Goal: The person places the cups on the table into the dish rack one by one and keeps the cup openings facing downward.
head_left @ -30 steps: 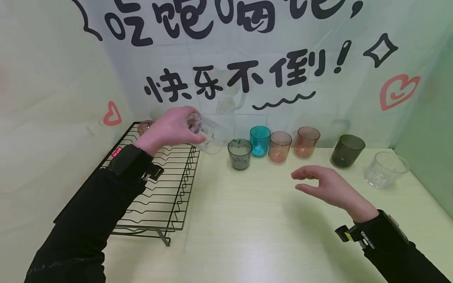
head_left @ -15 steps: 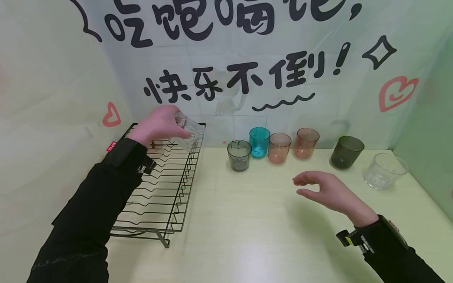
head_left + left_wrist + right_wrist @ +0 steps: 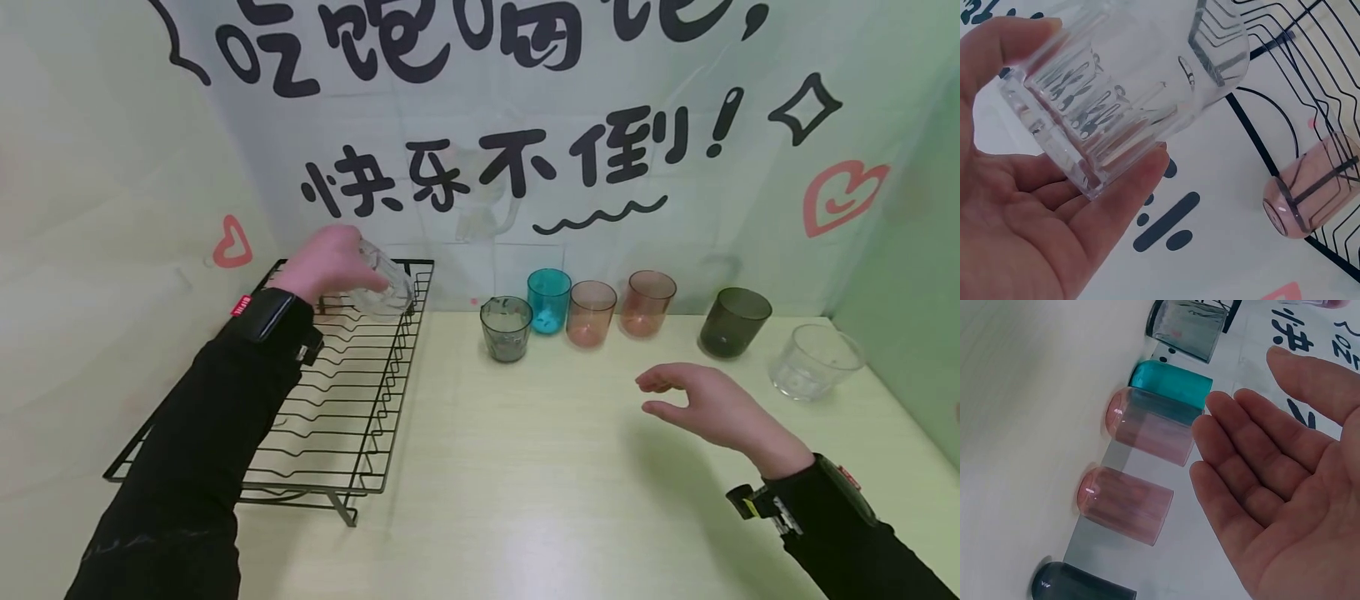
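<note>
My left hand (image 3: 328,262) grips a clear glass tumbler (image 3: 390,293) near its thick base, above the far end of the black wire rack (image 3: 300,487). The tumbler is tilted, its mouth lower and pointing right. In the left wrist view, thumb and fingers lie on either side of its faceted wall, with the mouth towards the rack wires. A pink cup (image 3: 1316,190) shows at the rack there; in the head view the left hand hides it. My right hand (image 3: 712,408) hovers over the table, holding nothing, fingers slightly bent and thumb apart.
Along the back wall stand a grey glass (image 3: 506,331), a teal cup (image 3: 549,300), two pink cups (image 3: 592,315) (image 3: 647,305) and a dark cup (image 3: 735,322). A clear glass (image 3: 816,362) stands by the green right wall. The pale table (image 3: 525,492) stretches in front.
My left hand has carried the tumbler leftward, from right of the rack to above its far end. My right hand has shifted slightly right and down. The standing cups stay put.
</note>
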A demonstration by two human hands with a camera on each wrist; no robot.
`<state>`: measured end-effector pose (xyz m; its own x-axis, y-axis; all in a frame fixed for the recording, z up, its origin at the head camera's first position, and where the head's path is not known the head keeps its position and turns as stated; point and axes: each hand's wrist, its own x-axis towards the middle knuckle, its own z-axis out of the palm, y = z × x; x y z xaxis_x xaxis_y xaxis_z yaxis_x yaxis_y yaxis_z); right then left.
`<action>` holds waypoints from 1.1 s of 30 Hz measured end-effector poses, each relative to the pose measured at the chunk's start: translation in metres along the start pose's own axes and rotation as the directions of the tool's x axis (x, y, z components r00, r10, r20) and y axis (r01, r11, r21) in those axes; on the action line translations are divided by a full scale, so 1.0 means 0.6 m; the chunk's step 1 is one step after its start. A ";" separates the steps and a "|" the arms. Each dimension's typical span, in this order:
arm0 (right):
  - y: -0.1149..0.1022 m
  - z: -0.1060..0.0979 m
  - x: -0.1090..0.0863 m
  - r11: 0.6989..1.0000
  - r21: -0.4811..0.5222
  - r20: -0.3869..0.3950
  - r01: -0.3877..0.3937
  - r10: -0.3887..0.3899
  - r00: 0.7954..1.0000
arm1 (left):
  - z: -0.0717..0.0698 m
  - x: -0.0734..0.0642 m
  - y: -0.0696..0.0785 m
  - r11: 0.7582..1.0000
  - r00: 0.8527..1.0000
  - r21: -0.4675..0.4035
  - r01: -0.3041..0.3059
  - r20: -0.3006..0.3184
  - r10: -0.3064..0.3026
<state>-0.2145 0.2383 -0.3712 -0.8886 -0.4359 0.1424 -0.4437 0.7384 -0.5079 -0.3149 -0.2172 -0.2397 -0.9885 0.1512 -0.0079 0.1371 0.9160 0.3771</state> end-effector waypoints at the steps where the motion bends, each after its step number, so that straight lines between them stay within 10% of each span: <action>1: 0.003 -0.001 0.000 1.000 -0.010 0.001 0.000 0.000 1.000 | 0.000 0.001 -0.003 1.000 1.000 0.001 0.005 -0.002 -0.005; 20: 0.032 0.009 -0.006 0.992 -0.118 -0.017 -0.043 0.041 0.999 | 0.043 0.048 -0.051 0.987 0.992 0.114 0.114 -0.058 -0.108; 33: 0.041 0.026 -0.009 0.992 -0.116 0.001 -0.049 0.049 0.999 | 0.072 0.072 -0.081 0.982 0.980 -0.084 0.168 -0.091 -0.175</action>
<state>-0.2187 0.2510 -0.3977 -0.9092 -0.3996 0.1168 -0.4104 0.8133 -0.4125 -0.3613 -0.2391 -0.2982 -0.9989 -0.0460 0.0100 -0.0367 0.8939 0.4468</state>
